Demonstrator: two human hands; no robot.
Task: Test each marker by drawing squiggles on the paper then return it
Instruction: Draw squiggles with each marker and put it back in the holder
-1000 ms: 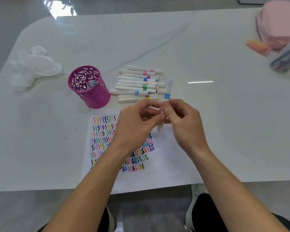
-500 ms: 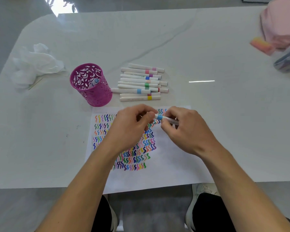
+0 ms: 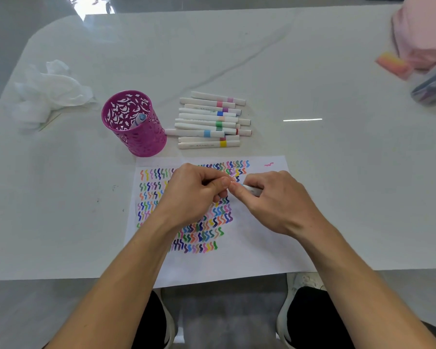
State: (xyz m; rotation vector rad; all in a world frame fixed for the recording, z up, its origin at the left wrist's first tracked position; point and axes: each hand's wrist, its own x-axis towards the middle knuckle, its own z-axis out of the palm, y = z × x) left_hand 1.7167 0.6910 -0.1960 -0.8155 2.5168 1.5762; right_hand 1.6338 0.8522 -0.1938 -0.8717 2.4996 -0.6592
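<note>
Both my hands meet over a white paper (image 3: 259, 250) filled with rows of coloured squiggles. My right hand (image 3: 275, 200) grips a white marker (image 3: 252, 190) that lies nearly level; only a short piece of its barrel shows. My left hand (image 3: 196, 195) pinches the marker's other end, which its fingers hide. Several white markers (image 3: 208, 120) with coloured bands lie side by side just beyond the paper. A magenta cut-out pen cup (image 3: 134, 124) stands to their left with one blue-capped marker (image 3: 138, 120) in it.
Crumpled white tissue (image 3: 51, 91) lies at the far left of the white table (image 3: 312, 71). At the far right are a pink cloth (image 3: 423, 34), an orange-pink eraser (image 3: 393, 65) and a clear pouch (image 3: 433, 89). The paper overhangs the table's near edge above my knees.
The marker went from upright to nearly level and came down closer to the paper. Both hands closed in around it, and its blue band is now hidden.
</note>
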